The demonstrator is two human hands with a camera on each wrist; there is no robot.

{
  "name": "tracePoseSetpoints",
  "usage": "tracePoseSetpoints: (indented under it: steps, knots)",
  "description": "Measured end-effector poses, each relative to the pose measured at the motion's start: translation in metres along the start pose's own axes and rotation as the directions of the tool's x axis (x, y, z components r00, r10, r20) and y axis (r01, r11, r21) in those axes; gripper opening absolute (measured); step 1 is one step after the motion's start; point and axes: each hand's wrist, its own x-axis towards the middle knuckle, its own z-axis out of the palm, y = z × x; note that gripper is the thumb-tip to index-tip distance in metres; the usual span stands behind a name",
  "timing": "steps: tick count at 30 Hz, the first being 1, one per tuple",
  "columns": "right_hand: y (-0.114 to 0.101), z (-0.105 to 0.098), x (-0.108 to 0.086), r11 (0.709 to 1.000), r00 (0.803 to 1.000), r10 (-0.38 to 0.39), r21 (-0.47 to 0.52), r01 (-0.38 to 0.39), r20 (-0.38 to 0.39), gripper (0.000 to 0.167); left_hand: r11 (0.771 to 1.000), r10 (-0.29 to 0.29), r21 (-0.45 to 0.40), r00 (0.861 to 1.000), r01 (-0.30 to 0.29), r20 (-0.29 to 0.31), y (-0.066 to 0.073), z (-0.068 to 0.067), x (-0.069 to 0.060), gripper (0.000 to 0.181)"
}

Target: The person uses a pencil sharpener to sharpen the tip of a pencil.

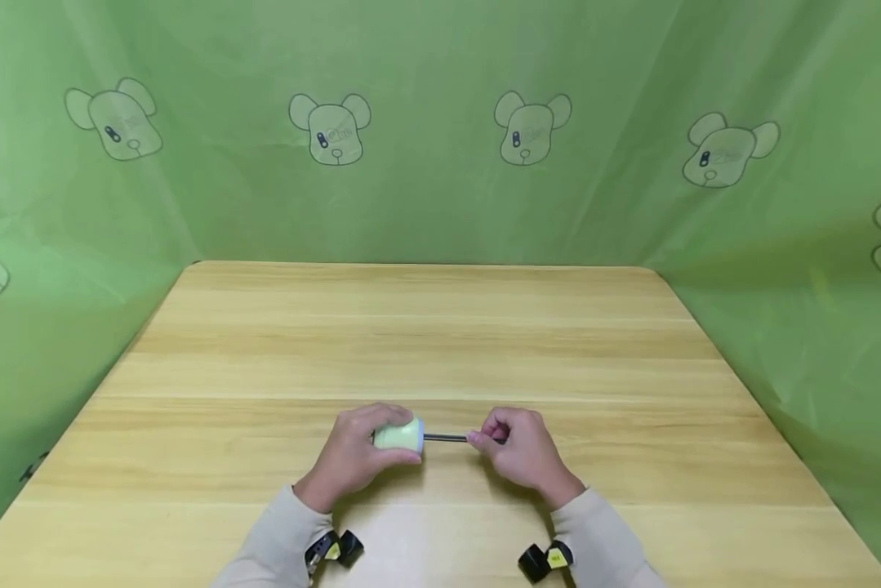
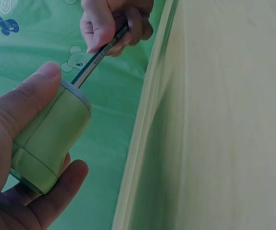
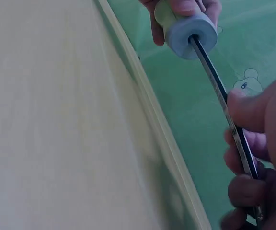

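Observation:
A light green pencil sharpener [image 2: 56, 129] with a pale blue-grey end face sits in my left hand [image 1: 359, 449], gripped between thumb and fingers above the table. From the other side, my right hand [image 1: 524, 449] pinches a dark striped pencil [image 3: 222, 96] between thumb and curled fingers. The pencil's front end enters the round hole in the sharpener's face [image 3: 202, 36], so its tip is hidden. In the head view the pencil lies nearly level between the two hands.
Both hands are over the near part of a wooden table [image 1: 425, 343]. Green curtains [image 1: 425, 204] printed with bear heads hang behind it and along both sides. Each wrist wears a small black camera [image 1: 536, 563].

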Motion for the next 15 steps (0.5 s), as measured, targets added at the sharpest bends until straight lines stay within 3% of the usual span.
tracePoseSetpoints:
  steps: [3, 5, 10, 15]
  knots:
    - [0.0025, 0.0021, -0.0006, 0.996, 0.993, -0.076, -0.059, 0.071, -0.091, 0.020, 1.000, -0.023, 0.000, 1.000, 0.023, -0.002, 0.0009, 0.0008, 0.0003, 0.046]
    - [0.0038, 0.0038, -0.0005, 0.986, 0.975, -0.150, -0.100, 0.134, -0.164, 0.020, 0.999, -0.054, -0.011, 0.998, 0.053, -0.016, 0.0016, 0.0011, 0.0004, 0.046]
    - [0.0061, 0.0058, 0.0010, 0.949, 0.911, -0.311, -0.132, 0.285, -0.270, 0.032, 0.987, -0.159, -0.049, 0.986, 0.156, -0.051, 0.0030, 0.0014, 0.0007, 0.045]
    - [0.0078, 0.0047, 0.0016, 0.903, 0.842, -0.430, -0.178, 0.392, -0.325, 0.034, 0.975, -0.211, -0.085, 0.977, 0.207, -0.038, 0.0040, 0.0025, 0.0006, 0.042]
